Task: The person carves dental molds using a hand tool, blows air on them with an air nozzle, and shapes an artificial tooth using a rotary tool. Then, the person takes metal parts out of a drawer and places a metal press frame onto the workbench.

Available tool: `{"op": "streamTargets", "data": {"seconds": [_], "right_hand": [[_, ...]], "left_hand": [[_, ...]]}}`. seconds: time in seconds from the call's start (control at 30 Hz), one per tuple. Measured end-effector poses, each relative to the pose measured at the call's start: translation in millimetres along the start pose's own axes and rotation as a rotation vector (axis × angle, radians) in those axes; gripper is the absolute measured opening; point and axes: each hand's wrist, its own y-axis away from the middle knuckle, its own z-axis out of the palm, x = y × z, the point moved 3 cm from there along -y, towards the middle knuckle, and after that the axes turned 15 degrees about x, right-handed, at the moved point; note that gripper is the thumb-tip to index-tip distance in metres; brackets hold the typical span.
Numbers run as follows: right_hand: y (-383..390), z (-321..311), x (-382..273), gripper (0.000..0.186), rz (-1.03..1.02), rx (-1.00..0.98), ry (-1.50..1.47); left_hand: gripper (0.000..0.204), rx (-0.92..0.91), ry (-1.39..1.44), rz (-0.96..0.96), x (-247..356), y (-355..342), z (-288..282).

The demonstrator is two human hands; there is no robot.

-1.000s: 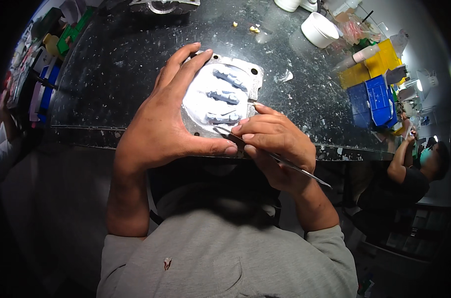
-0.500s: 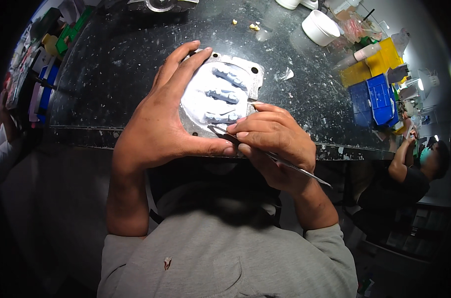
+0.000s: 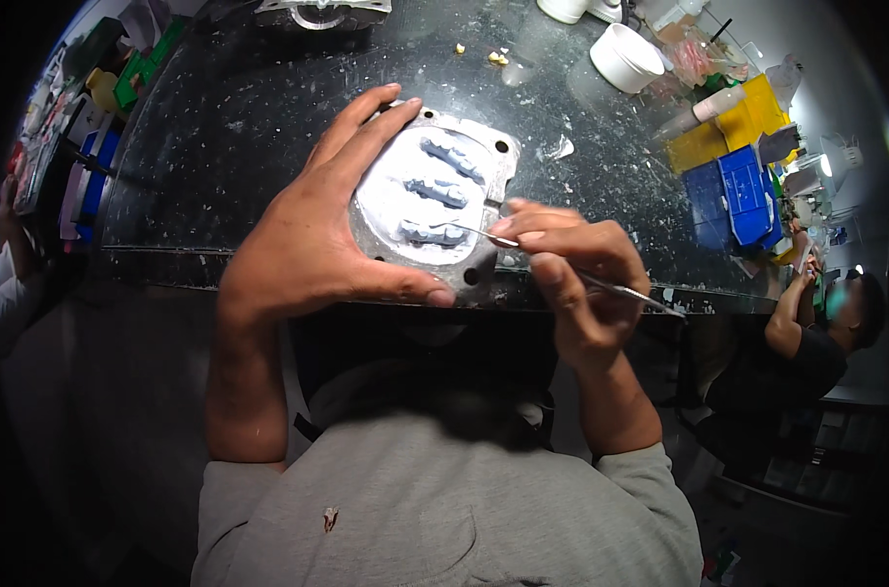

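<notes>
A metal dental flask half [image 3: 478,277] lies at the bench's near edge, filled with bright white plaster [image 3: 390,201]. Three rows of grey-blue tooth models [image 3: 436,192] are set in the plaster, one above another. My left hand [image 3: 302,225] grips the flask by its left side, fingers over the far rim and thumb along the near rim. In my right hand [image 3: 586,264] is a slim metal carving tool [image 3: 625,290], pinched between fingers and thumb. Its thin tip reaches over the nearest tooth row; whether it touches cannot be made out.
Another metal flask part [image 3: 322,12] stands at the far edge of the dark, speckled bench [image 3: 219,147]. Small yellowish bits [image 3: 498,58] and a white tub [image 3: 626,59] lie beyond the flask. Blue bins [image 3: 748,201] line the right side, where another person [image 3: 806,338] sits.
My right hand has moved right, drawing back from the flask's near rim. The tool's tip has shifted from the near plaster edge up to the nearest tooth row. My left hand keeps its grip.
</notes>
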Motion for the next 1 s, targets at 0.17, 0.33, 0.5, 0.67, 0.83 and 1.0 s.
{"op": "streamTargets", "data": {"seconds": [0.17,0.33,0.5,0.67,0.83,1.0], "right_hand": [[-9.7,-15.5,-10.4,0.015,-0.107,-0.065,0.207],[-14.3,-22.1,-10.9,0.015,-0.113,-0.080,0.264],[-30.2,-2.6,-5.4,0.011,-0.159,-0.225,0.318],[-31.3,10.3,-2.8,0.012,-0.132,-0.356,0.270],[-29.8,26.5,8.4,0.013,-0.198,-0.368,0.240],[-35.5,34.4,10.8,0.017,-0.101,-0.309,0.111]], "left_hand": [[0.129,0.022,0.094,0.123,-11.2,-9.9,-36.6],[0.128,0.171,-0.008,-0.015,15.5,8.2,-42.1],[0.118,0.201,-0.409,-0.047,47.2,30.4,5.0],[0.098,-0.209,-0.138,0.144,8.4,13.3,-35.5],[0.094,0.008,0.085,-0.010,3.1,17.5,-31.2],[0.091,0.090,0.142,-0.050,2.3,17.6,-19.3]]}}
